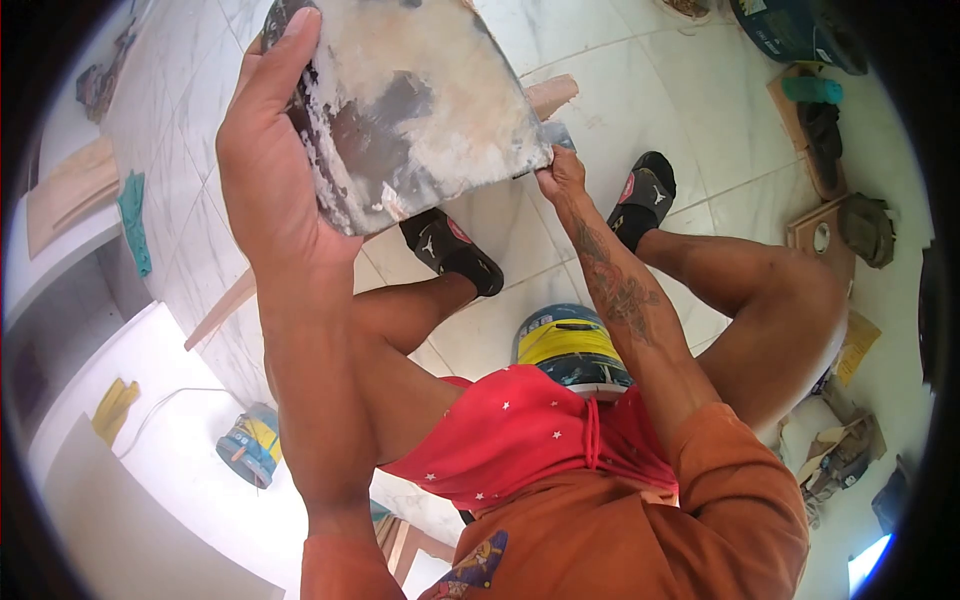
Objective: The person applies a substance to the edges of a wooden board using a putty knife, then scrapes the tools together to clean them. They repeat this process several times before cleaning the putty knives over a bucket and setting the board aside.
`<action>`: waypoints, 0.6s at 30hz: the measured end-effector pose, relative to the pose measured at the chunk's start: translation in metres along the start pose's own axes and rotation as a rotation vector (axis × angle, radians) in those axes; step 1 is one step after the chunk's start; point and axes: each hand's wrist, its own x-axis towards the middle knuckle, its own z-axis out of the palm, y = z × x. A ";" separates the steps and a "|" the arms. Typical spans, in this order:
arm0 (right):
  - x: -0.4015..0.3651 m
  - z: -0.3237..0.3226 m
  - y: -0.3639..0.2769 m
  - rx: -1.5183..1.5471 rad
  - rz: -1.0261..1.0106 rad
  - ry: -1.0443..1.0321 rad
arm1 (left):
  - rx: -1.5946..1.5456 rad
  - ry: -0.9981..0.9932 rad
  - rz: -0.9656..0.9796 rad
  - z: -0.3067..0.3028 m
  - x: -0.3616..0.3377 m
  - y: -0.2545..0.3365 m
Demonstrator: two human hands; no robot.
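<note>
My left hand (270,150) grips a flat, dark rectangular panel (440,110) by its left edge, thumb over the top face. Whitish and beige paste is smeared across that face, with bare grey patches and a thick crust along the left side. At the panel's lower right corner is my right hand (564,174), fingers closed. A small blue-grey flat piece (560,135) sticks out just beyond these fingers; I cannot tell whether they hold it or the panel's corner. The panel is raised in front of me, over the floor.
Beneath the panel a long wooden strip (222,308) crosses the tiled floor (650,90) between my feet. A bucket with a yellow band (570,345) stands between my legs. Another bucket (250,447) is on the left, and a dark one (800,32) at the top right. Sandals (825,145) and boards lie right.
</note>
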 end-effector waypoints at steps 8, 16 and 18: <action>-0.031 0.021 -0.007 -0.023 -0.058 0.010 | -0.050 -0.059 -0.027 -0.002 0.000 -0.001; -0.048 0.029 -0.020 -0.078 -0.071 -0.084 | -0.106 -0.158 0.032 0.013 -0.017 -0.004; -0.053 0.034 -0.023 -0.088 -0.084 -0.078 | -0.098 -0.184 0.010 0.009 -0.016 -0.002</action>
